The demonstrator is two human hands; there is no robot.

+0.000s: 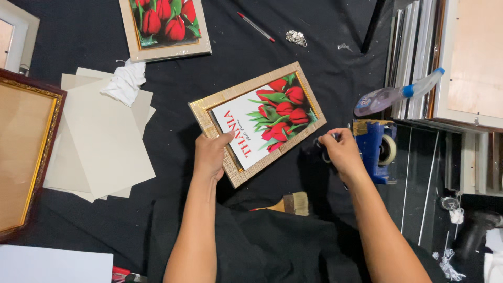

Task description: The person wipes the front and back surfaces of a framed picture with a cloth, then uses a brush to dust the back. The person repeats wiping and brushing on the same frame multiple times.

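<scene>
Left hand (210, 154) fingers clamp the tulip frame (258, 121) corner; right hand (340, 152) fingers pinch a small dark object (320, 145).

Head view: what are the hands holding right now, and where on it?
The left hand grips the gold picture frame at its lower left edge, thumb on the front. The right hand is closed on something small and dark beside the frame; what it is cannot be told.

Black cloth-covered worktable (94, 225), stacked frames (414, 52) on the right, dim even light
</scene>
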